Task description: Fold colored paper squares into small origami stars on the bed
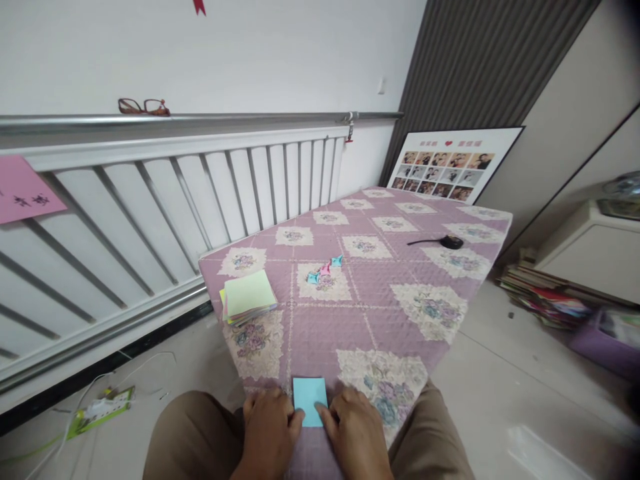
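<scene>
worktop (375, 320) under a purple cloth with pale flower patches. blue paper square (310, 395) lies flat at its near edge, between the two hands. left hand (270, 427): palm down, fingers loosely curled, thumb tip on the lower left part of the square. right hand (356, 427): much the same pose, thumb tip on the lower right part. both press the paper from above rather than grip it; how far each hand is open under the curled fingers, cannot tell.

beyond the square, near the middle of the cloth: three small folded paper pieces in a slanting row, close together. near blue piece (313, 278), pink piece (325, 269) in the middle, far blue piece (337, 261). exact shape too small to tell.

to the left, near the cloth's edge: stack of paper sheets (249, 295), pale green on top, other colours showing at the sides, edges uneven. to the right, well apart from the papers: black object (451, 242) with a thin dark strip running left from it.

white radiator (260, 187) along the left side; glasses (144, 107) on the pipe above. photo board (450, 165) stands tilted past the far end.
</scene>
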Demonstrator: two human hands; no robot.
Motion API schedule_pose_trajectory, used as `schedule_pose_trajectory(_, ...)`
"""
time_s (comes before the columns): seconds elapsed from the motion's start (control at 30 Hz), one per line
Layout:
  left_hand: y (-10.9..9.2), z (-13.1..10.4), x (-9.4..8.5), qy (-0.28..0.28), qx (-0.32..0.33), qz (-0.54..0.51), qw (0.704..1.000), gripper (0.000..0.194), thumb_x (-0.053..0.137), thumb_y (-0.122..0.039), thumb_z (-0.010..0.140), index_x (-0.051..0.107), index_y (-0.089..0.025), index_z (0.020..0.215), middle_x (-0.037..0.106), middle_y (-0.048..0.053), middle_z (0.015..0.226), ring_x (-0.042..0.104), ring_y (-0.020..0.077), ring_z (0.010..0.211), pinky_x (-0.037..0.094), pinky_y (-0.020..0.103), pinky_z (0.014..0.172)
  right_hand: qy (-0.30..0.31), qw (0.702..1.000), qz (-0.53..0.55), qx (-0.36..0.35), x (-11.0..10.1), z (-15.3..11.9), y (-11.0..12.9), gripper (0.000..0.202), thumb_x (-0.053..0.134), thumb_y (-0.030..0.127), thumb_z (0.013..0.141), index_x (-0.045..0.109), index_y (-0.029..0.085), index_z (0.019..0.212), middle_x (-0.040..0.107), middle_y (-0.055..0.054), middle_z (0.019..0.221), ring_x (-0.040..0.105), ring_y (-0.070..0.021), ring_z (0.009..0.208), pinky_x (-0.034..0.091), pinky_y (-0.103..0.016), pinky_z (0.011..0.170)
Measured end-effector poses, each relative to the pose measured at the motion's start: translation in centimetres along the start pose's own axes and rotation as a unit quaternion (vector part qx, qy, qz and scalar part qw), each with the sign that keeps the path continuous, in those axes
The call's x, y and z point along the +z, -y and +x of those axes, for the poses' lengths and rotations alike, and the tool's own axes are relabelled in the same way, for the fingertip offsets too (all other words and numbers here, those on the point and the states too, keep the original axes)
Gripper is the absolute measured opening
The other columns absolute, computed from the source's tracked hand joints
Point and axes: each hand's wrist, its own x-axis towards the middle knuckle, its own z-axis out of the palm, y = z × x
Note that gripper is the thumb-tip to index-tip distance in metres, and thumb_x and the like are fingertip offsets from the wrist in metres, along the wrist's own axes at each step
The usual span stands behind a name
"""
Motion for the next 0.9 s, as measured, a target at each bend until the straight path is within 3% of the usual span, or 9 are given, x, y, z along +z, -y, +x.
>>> schedule_pose_trajectory(0.7, -0.29, 0.40, -0.56, 0.024, 0.012, 0.036, 0.999, 0.022, 0.051, -0.030, 0.084, 0.068, -0.020, 0.074, 0.068, 0.006, 0.090, 0.058, 0.0251, 0.091, 0.030, 0.041, 0.085, 0.020, 1.000, -0.009, 0.002, 0.06, 0.29, 0.09, 0.021, 0.066, 0.029, 0.079, 0.060, 0.022, 0.060, 0.064, -0.006, 0.075, 0.058, -0.0224, 0.070, 0.038, -0.034, 0.065)
schedule_pose_trajectory(0.9, 0.21, 0.27, 0.02, 0.003, 0.022, 0.029, 0.999, 0.017, 0.053, -0.029, 0.084, 0.065, -0.021, 0.075, 0.067, 0.004, 0.087, 0.057, 0.0244, 0.089, 0.030, 0.040, 0.083, 0.007, 1.000, -0.011, 0.000, 0.01, 0.22, 0.09, 0.021, 0.067, 0.028, 0.078, 0.059, 0.022, 0.060, 0.064, -0.005, 0.074, 0.058, -0.0211, 0.071, 0.038, -0.032, 0.065)
